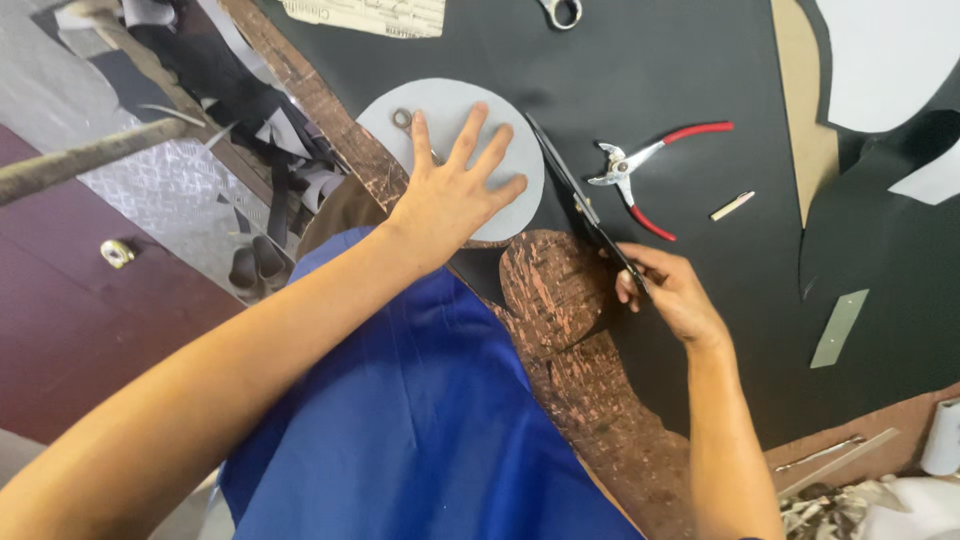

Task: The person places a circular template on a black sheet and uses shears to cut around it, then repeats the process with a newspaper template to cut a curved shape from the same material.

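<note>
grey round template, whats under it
The grey round template lies on black sheet material, pressed by the left hand. What is directly beneath it is covered.

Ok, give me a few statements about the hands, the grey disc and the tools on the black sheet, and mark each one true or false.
1. The left hand lies flat with spread fingers on the grey disc. True.
2. The right hand holds the red-handled pliers. False: the pliers lie untouched on the black sheet; the right hand holds dark scissors.
3. The scissors run along the disc's edge. True.
4. The grey disc is square. False: it is round.
5. The person wears a blue garment. True.
</note>
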